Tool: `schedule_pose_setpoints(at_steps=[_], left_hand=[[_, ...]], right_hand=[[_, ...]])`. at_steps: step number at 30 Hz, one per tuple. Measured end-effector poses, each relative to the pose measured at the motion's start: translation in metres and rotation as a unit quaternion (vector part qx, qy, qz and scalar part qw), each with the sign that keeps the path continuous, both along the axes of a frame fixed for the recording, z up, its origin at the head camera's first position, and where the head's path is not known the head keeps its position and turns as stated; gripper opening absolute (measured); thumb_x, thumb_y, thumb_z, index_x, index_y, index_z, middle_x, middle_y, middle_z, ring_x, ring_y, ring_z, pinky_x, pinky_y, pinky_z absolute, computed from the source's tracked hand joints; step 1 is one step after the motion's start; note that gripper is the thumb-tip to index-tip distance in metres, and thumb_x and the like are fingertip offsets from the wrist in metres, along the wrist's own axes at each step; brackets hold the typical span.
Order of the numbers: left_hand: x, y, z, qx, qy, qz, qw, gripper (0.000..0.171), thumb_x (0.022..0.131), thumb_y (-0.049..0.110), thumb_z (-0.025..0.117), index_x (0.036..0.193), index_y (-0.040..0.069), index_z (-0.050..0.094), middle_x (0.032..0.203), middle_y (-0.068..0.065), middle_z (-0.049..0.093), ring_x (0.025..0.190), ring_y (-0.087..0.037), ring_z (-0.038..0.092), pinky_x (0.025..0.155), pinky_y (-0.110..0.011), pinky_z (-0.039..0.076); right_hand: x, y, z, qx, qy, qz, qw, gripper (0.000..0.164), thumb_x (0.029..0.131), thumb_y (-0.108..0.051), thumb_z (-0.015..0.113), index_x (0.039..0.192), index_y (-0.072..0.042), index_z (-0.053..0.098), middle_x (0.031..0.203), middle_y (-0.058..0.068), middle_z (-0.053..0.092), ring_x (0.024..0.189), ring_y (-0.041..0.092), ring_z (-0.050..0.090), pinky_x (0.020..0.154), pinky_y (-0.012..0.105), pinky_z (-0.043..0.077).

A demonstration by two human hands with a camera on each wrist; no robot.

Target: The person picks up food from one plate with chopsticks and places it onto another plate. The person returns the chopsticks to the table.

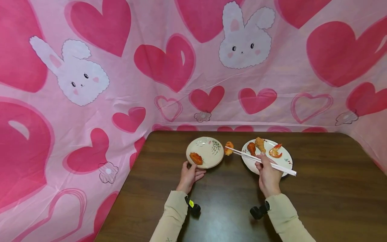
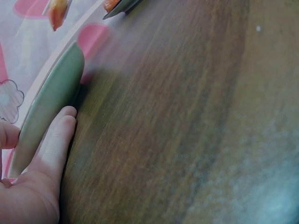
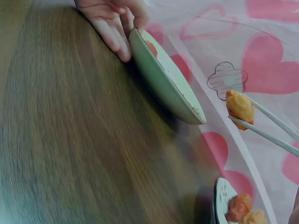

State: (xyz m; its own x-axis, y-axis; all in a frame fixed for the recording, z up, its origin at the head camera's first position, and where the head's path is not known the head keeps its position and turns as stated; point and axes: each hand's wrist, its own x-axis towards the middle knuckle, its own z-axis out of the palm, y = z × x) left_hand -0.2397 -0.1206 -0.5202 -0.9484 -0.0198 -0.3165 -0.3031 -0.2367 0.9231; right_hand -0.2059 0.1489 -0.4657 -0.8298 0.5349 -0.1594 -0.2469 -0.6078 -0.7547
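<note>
Right grip, I note, clamped on chopsticks, fried morsel pinched at tips between bowl and plate; loosened squeeze could drop it on bench; left grip, pinching rim, could tip bowl

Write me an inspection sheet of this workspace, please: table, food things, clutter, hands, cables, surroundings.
Surface: dark wood-grain table, with a pale sheen.
Job's things: small dish with one reddish-brown piece; plate with at least three food pieces; chopsticks pinching a golden piece.
Clutter: nothing seen.
Left hand: holds the dish's near edge.
Right hand: holds the chopsticks, partly over the plate.
Cables: nothing seen.
Surroundings: pink cloth with hearts and rabbits.
</note>
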Motion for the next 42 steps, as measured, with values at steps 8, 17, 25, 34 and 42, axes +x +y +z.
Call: schedule_pose_setpoints(at_steps=[8,17,25,34,42], left_hand=[[0.000,0.001,0.001,-0.005,0.001,0.003,1.0000,0.055,0.100,0.013,0.044,0.146,0.005,0.015,0.095,-0.019,0.072,0.082,-0.022,0.073,0.077,-0.036,0.060],[0.000,0.001,0.000,-0.005,0.002,0.004,1.0000,0.056,0.099,0.012,0.044,0.147,0.004,0.014,0.096,-0.019,0.072,0.083,-0.023,0.073,0.076,-0.036,0.061],[0.000,0.000,0.001,-0.002,0.000,0.002,1.0000,0.056,0.100,0.013,0.045,0.147,0.005,0.014,0.091,-0.014,0.073,0.081,-0.020,0.073,0.077,-0.035,0.060],[0.000,0.001,0.003,-0.005,-0.005,0.003,1.0000,0.055,0.100,0.013,0.044,0.146,0.005,0.015,0.092,-0.014,0.072,0.081,-0.020,0.073,0.077,-0.036,0.060],[0.000,0.001,0.004,-0.004,-0.005,0.005,1.0000,0.053,0.100,0.013,0.044,0.145,0.005,0.016,0.089,-0.012,0.073,0.080,-0.020,0.073,0.077,-0.036,0.060]], right_hand=[[0.007,0.020,0.006,-0.001,-0.034,-0.002,0.999,0.015,0.086,-0.018,0.072,0.087,-0.003,0.070,0.070,0.000,0.072,0.047,0.008,0.058,0.045,0.015,0.049],[0.015,0.038,0.007,-0.030,0.002,-0.026,0.999,0.011,0.086,-0.009,0.071,0.077,-0.004,0.074,0.069,0.004,0.072,0.045,0.010,0.057,0.043,0.016,0.048],[0.022,0.058,0.005,-0.040,-0.026,-0.037,0.998,0.011,0.082,-0.012,0.075,0.074,-0.004,0.076,0.067,0.004,0.072,0.044,0.011,0.057,0.043,0.016,0.049],[0.032,0.076,0.001,-0.059,-0.041,-0.047,0.996,0.008,0.082,-0.009,0.074,0.077,-0.003,0.076,0.069,0.005,0.073,0.045,0.013,0.058,0.042,0.018,0.049],[0.035,0.083,-0.006,-0.055,-0.050,-0.059,0.995,0.010,0.078,-0.012,0.078,0.075,-0.003,0.075,0.068,0.005,0.073,0.043,0.013,0.056,0.041,0.018,0.049]])
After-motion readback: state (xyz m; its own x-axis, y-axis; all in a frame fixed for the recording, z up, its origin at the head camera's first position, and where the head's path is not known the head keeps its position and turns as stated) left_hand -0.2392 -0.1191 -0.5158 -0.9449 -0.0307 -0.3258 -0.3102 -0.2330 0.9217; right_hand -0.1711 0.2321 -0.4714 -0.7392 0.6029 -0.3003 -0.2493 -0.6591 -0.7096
